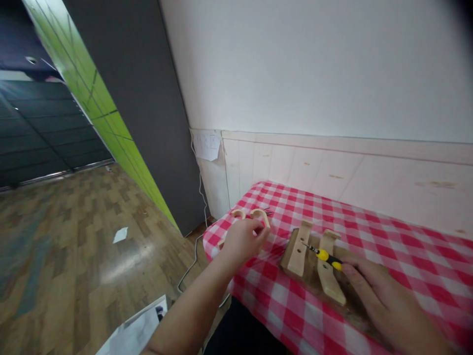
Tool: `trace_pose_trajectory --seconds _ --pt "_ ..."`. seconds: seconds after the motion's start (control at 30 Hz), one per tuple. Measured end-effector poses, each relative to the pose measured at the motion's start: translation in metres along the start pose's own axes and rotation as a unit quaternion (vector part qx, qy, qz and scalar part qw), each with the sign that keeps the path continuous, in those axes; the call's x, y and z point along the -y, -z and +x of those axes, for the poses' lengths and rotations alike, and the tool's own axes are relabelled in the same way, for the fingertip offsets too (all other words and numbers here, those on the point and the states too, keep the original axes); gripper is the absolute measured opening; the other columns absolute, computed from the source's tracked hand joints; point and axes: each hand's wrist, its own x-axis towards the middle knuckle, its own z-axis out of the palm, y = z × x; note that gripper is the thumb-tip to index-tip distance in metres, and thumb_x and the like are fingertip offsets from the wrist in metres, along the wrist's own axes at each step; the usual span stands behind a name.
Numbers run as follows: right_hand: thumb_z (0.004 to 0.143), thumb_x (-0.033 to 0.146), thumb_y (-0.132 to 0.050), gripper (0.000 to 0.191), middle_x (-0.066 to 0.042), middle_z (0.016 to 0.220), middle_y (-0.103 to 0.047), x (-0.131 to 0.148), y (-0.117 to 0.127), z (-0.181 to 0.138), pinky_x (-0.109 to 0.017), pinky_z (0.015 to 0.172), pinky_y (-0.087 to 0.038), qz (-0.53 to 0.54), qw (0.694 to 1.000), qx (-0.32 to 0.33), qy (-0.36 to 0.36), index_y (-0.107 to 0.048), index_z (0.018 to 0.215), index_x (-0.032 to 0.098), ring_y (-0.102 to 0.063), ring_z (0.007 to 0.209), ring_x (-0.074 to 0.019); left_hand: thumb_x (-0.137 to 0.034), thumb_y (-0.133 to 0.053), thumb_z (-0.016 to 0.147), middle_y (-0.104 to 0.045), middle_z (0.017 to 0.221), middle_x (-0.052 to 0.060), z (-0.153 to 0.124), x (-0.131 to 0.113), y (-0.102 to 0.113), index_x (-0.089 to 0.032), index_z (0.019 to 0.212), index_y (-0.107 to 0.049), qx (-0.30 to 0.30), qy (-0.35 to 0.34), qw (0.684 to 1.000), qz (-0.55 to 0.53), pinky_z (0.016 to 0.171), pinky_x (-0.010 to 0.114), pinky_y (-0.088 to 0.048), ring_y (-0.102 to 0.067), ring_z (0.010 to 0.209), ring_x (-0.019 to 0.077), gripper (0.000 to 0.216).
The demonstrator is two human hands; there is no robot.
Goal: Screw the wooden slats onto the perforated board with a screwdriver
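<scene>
My right hand (384, 291) grips a yellow-and-black screwdriver (323, 255), its metal shaft pointing left over two pale wooden hook pieces. The left wooden piece (298, 255) has dark holes, and the screwdriver tip is near it. The right wooden piece (330, 283) lies partly under the screwdriver handle, with a dark fastener or hole showing. Both rest on a brown wooden board (314, 286). Over the table's left part, my left hand (247, 239) has its fingers pinched together; whatever is between them is hidden. Just beyond it lie two curved wooden pieces, one a hook (259, 213).
A red-and-white checked cloth (273, 291) covers the table, which stands against a white wall. Small thin metal items (268, 212) lie behind the left hand. A white cable (195, 251) runs down to the wooden floor, where a white box (136, 330) sits at lower left.
</scene>
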Motion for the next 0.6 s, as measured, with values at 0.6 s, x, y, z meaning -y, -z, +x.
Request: trace_pose_trajectory --seconds 0.6 --pt "0.081 0.062 -0.05 0.044 -0.007 0.081 -0.074 0.001 0.003 0.0 -0.038 0.066 -0.054 0.124 0.974 -0.036 -0.185 -0.072 0.081 0.024 -0.068 0.075 -0.0266 -0.027 -0.049 0.09 -0.062 0.068 0.006 0.017 -0.006 -0.023 -0.015 0.066 -0.061 0.09 0.059 0.981 0.164 0.058 0.028 -0.034 -0.055 0.061 0.0164 0.029"
